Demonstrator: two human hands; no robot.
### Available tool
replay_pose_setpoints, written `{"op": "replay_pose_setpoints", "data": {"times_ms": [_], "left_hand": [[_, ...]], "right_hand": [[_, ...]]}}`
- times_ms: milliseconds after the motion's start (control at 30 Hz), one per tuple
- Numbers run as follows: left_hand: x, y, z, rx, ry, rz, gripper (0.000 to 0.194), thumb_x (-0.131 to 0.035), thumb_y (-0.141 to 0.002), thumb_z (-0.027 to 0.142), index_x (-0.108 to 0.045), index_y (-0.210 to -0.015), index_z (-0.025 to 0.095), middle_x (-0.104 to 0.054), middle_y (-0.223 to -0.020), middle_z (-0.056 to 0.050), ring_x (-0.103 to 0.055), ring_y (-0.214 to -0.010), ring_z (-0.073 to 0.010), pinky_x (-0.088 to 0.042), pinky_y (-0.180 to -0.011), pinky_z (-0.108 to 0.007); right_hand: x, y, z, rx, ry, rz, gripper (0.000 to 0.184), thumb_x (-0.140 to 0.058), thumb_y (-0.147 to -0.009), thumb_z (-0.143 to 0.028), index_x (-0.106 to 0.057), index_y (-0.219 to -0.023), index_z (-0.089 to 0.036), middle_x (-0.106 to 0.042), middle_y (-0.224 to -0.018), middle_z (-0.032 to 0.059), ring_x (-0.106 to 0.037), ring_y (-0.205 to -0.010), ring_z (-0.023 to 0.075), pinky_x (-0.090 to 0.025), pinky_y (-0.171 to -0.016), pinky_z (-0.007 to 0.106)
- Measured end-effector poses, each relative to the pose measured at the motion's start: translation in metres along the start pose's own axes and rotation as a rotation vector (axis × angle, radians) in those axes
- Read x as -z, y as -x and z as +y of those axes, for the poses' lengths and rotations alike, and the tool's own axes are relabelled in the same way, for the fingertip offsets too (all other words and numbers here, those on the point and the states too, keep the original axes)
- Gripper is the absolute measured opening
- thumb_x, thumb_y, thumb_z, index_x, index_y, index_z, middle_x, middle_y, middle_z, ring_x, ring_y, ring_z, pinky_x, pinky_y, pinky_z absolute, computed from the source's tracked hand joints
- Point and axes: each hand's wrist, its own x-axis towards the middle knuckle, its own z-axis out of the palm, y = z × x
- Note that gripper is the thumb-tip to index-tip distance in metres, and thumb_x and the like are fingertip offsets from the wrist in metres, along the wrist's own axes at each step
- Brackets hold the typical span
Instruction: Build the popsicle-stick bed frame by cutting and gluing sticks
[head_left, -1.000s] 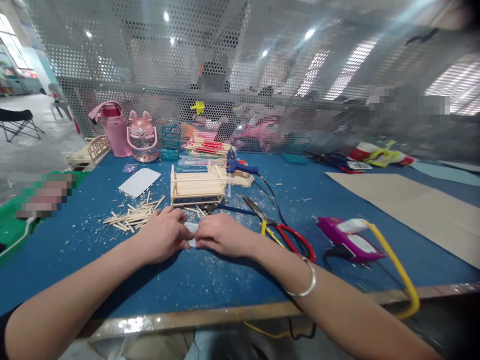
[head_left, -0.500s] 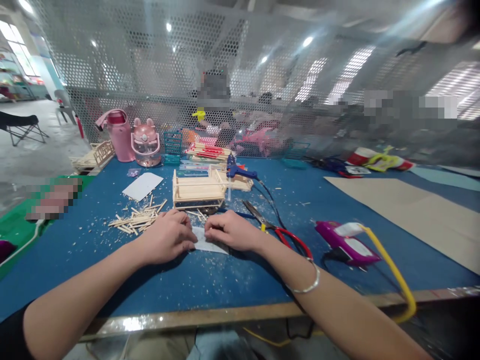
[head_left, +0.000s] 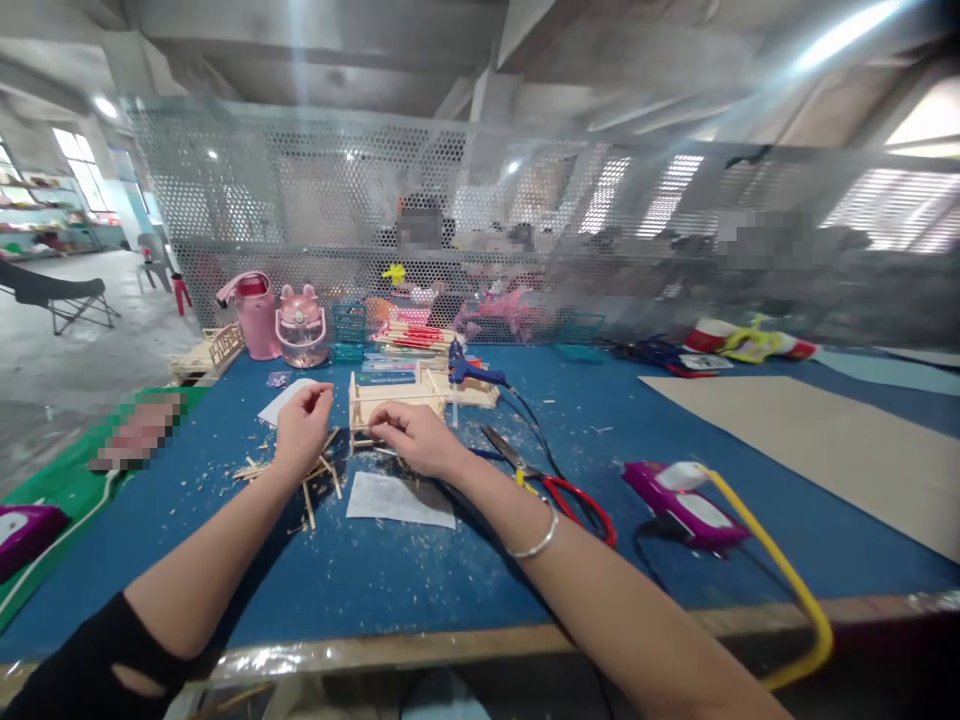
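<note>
In the head view, a forward push of the right hand (head_left: pixel 416 438) could perhaps rack the wooden frame (head_left: pixel 379 393), because its bars look thin. The left hand (head_left: pixel 302 428), if lowered carelessly, could scatter the loose sticks (head_left: pixel 309 506) over the white paper (head_left: pixel 401 500) lying nearer the person. The left fingers are drawn together and the right fingers are bent; whether either hand grasps something, one cannot tell (the sticks are very small here). The frame is on the blue worktop (head_left: pixel 300 590), behind the paper and beside the glue gun (head_left: pixel 471 370). It looks pale, slatted and upright, with posts and rails, its front partly hidden by the right hand.
</note>
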Motion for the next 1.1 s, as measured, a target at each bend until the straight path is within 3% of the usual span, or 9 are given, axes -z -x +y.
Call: {"op": "replay_pose_setpoints", "data": {"times_ms": [167, 267, 333, 467, 600, 700, 800, 900, 1100], "left_hand": [[0.024, 0.006, 0.003, -0.078, -0.238, -0.236, 0.029, -0.049, -0.07, 0.035, -0.064, -0.087, 0.017, -0.058, -0.059, 0.001, -0.047, -0.052, -0.012, -0.035, -0.051, -0.023], [0.038, 0.012, 0.011, -0.06, -0.359, -0.445, 0.025, -0.053, -0.067, 0.036, -0.067, -0.077, 0.018, -0.06, -0.058, 0.001, -0.051, -0.053, -0.0138, -0.037, -0.051, -0.024], [0.041, 0.016, 0.015, -0.066, -0.412, -0.518, 0.026, -0.056, -0.064, 0.036, -0.067, -0.079, 0.018, -0.063, -0.063, -0.001, -0.054, -0.057, -0.0151, -0.039, -0.055, -0.025], [0.024, 0.014, 0.017, -0.115, -0.428, -0.475, 0.033, -0.059, -0.059, 0.031, -0.063, -0.089, 0.018, -0.061, -0.069, 0.0, -0.054, -0.061, -0.0145, -0.04, -0.059, -0.025], [0.0, 0.005, 0.013, -0.03, -0.341, -0.378, 0.016, -0.059, -0.056, 0.023, -0.057, -0.07, 0.016, -0.055, -0.061, 0.003, -0.049, -0.056, -0.0118, -0.037, -0.056, -0.023], [-0.009, 0.005, 0.006, 0.018, -0.274, -0.35, 0.015, -0.061, -0.055, 0.025, -0.053, -0.064, 0.016, -0.051, -0.058, 0.004, -0.046, -0.053, -0.0105, -0.034, -0.054, -0.023], [-0.012, 0.013, -0.005, -0.007, -0.156, -0.294, 0.021, -0.06, -0.06, 0.029, -0.055, -0.075, 0.016, -0.054, -0.066, 0.003, -0.046, -0.055, -0.0098, -0.037, -0.055, -0.023], [-0.013, 0.019, -0.013, -0.092, -0.122, -0.27, 0.026, -0.059, -0.065, 0.03, -0.055, -0.086, 0.015, -0.056, -0.075, 0.001, -0.047, -0.06, -0.01, -0.039, -0.059, -0.023], [-0.009, 0.015, -0.021, -0.244, -0.241, -0.349, 0.023, -0.055, -0.073, 0.031, -0.063, -0.088, 0.016, -0.053, -0.071, 0.0, -0.048, -0.068, -0.0129, -0.04, -0.066, -0.026]], "right_hand": [[-0.009, 0.008, 0.014, -0.082, -0.031, 0.068, 0.016, -0.044, -0.083, -0.024, -0.053, -0.094, -0.017, -0.061, -0.072, -0.001, -0.052, -0.064, 0.0103, -0.039, -0.063, 0.022], [-0.007, 0.01, 0.018, -0.098, -0.068, 0.111, 0.013, -0.045, -0.082, -0.024, -0.056, -0.081, -0.016, -0.062, -0.071, 0.0004, -0.053, -0.064, 0.0102, -0.038, -0.062, 0.021], [-0.007, 0.009, 0.019, -0.119, -0.09, 0.151, 0.013, -0.05, -0.079, -0.025, -0.057, -0.074, -0.015, -0.059, -0.065, -0.0008, -0.05, -0.059, 0.0093, -0.037, -0.058, 0.02], [-0.007, 0.005, 0.019, -0.135, -0.11, 0.2, 0.012, -0.056, -0.074, -0.026, -0.058, -0.07, -0.014, -0.055, -0.058, -0.0027, -0.046, -0.053, 0.0082, -0.036, -0.054, 0.019], [-0.003, 0.001, 0.016, -0.066, 0.133, 0.21, 0.013, -0.052, -0.079, -0.025, -0.06, -0.074, -0.015, -0.06, -0.067, -0.0004, -0.05, -0.06, 0.0096, -0.036, -0.059, 0.02], [0.0, -0.005, 0.013, 0.012, 0.427, 0.105, 0.016, -0.046, -0.084, -0.023, -0.06, -0.083, -0.017, -0.064, -0.076, 0.0032, -0.054, -0.067, 0.0122, -0.034, -0.062, 0.022], [-0.002, -0.011, 0.012, 0.043, 0.573, 0.021, 0.019, -0.042, -0.086, -0.022, -0.061, -0.087, -0.018, -0.066, -0.079, 0.0045, -0.057, -0.071, 0.0141, -0.033, -0.061, 0.023], [-0.008, -0.014, 0.014, 0.044, 0.53, 0.054, 0.019, -0.043, -0.086, -0.022, -0.061, -0.09, -0.019, -0.067, -0.084, 0.0037, -0.059, -0.075, 0.0144, -0.035, -0.063, 0.022], [-0.019, -0.012, 0.022, 0.048, 0.323, 0.155, 0.019, -0.049, -0.082, -0.019, -0.061, -0.096, -0.02, -0.068, -0.093, 0.0023, -0.06, -0.085, 0.0141, -0.041, -0.074, 0.023]]}}
